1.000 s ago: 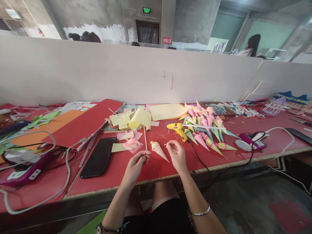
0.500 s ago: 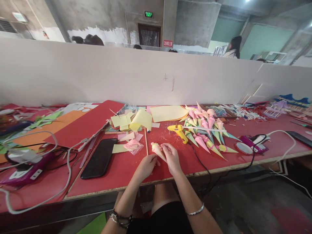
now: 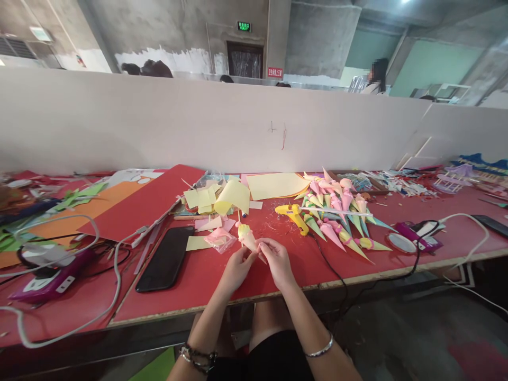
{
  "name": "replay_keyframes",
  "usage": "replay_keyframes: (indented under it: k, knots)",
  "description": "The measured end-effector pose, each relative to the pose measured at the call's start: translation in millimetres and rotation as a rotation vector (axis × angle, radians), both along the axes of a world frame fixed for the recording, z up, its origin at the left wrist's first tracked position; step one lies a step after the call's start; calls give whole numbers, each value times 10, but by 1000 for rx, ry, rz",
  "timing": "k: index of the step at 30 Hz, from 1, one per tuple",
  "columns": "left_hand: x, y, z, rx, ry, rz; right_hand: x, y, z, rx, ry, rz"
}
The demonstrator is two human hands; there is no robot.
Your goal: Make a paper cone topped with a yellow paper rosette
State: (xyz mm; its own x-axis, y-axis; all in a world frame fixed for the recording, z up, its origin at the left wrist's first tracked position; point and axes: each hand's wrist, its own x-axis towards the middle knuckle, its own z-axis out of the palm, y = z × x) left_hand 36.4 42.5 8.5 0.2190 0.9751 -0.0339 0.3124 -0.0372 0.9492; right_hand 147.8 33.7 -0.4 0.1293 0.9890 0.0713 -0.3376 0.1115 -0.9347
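Note:
Between my two hands is a small pale paper cone (image 3: 246,238) with a yellow top, its tip pointing down toward me. My left hand (image 3: 238,267) is closed on the cone's lower left side. From the right, the fingers of my right hand (image 3: 275,259) pinch the cone near its tip. A yellow glue gun (image 3: 293,214) lies on the red table just beyond my right hand. Right of it is a pile of pink, yellow and green paper cones (image 3: 337,211). Beyond my left hand lies a clear bag with pink pieces (image 3: 220,238).
A black phone (image 3: 164,259) lies left of my hands. Yellow paper pieces (image 3: 232,196) and a red sheet (image 3: 146,203) lie behind it. Purple power strips (image 3: 51,278) with cables sit at both sides. A white partition (image 3: 198,121) closes the table's back. Black cord hangs over the front edge.
The cone has moved slightly left and is turned more upright. My left hand has closed further round it, and my right fingers have shifted down toward its tip.

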Motion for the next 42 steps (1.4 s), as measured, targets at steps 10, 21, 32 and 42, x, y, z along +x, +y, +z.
replay_keyframes:
  k: [10, 21, 32, 42]
  knots:
    - [-21, -33, -6, -24, -177, 21, -14, -34, -6, 108, -138, 60]
    - [-53, -55, 39, -55, -178, 17, 163, 7, -84, 53, -155, -19]
    - [-52, -77, 30, -36, -176, 13, 128, -6, -69, -66, 60, 17]
    - [-60, -77, -4, -37, -171, -6, 116, -17, -60, -37, 91, 43]
